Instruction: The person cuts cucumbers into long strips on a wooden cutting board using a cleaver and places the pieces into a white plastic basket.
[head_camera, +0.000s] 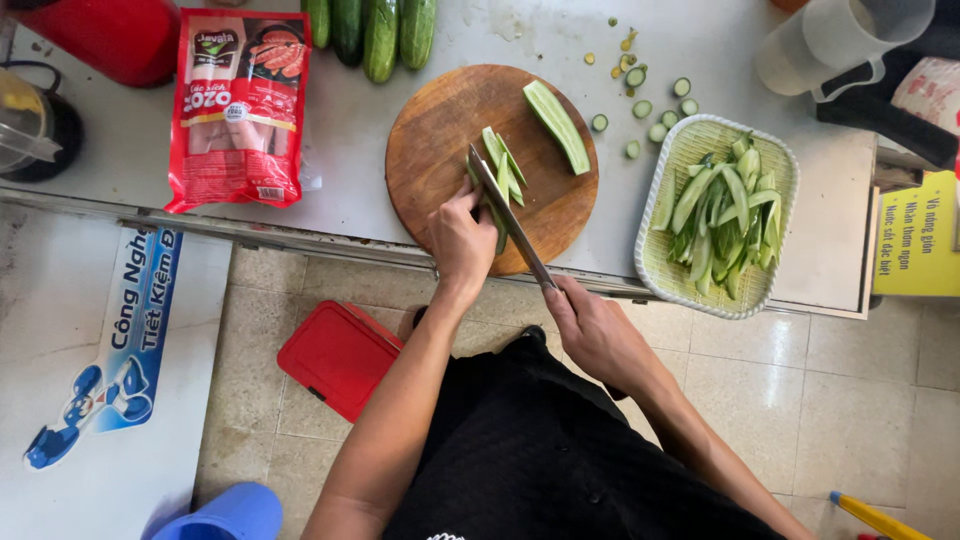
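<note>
The right hand (590, 330) is closed around the handle of a knife (508, 215), whose long, narrow steel blade runs diagonally up across a round wooden cutting board (440, 140). The left hand (462, 240) is curled, fingertips pressing down on a cucumber piece (492, 212) just beside the blade. A few thin, pale green cucumber strips (508, 165) lie at the knife tip, and a half cucumber (557, 125), split lengthwise with its light flesh facing up, rests near the far right edge of the board.

To the right of the board stands a pale green plastic basket (665, 255), rectangular with rounded corners and a fine lattice weave, holding a loose heap of cut strips. Small round cucumber end pieces (645, 105) are scattered on the counter between board and basket. Whole dark green cucumbers (380, 30) lie at the far edge, and a glossy red packet of sausages (238, 105) lies flat to the left. A translucent plastic jug (830, 40) stands at the far right.

The counter (700, 40) is a dull grey metal surface, smeared and slightly wet. Below it the floor (850, 400) is beige tile, with a red plastic lid (338, 358) and a blue rounded container (225, 515) on it.
</note>
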